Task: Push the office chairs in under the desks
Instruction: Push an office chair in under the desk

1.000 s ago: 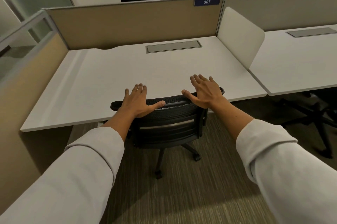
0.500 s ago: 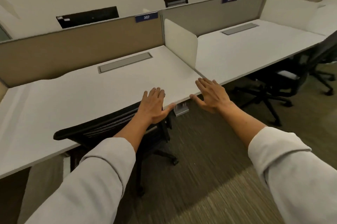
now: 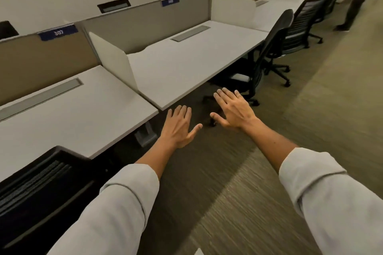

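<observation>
Both hands out flat, fingers spread, holding nothing: left hand just off the desk corner, right hand over the carpet. One chair sits tucked at the near desk, lower left. Next chair stands partly out from its desk, ahead of the right hand, untouched.

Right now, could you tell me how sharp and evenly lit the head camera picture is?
Head view: motion-smeared carpet and desk label; both the left hand and right hand fairly sharp; wide-angle bending of the desks; dim under-desk shadow.
</observation>
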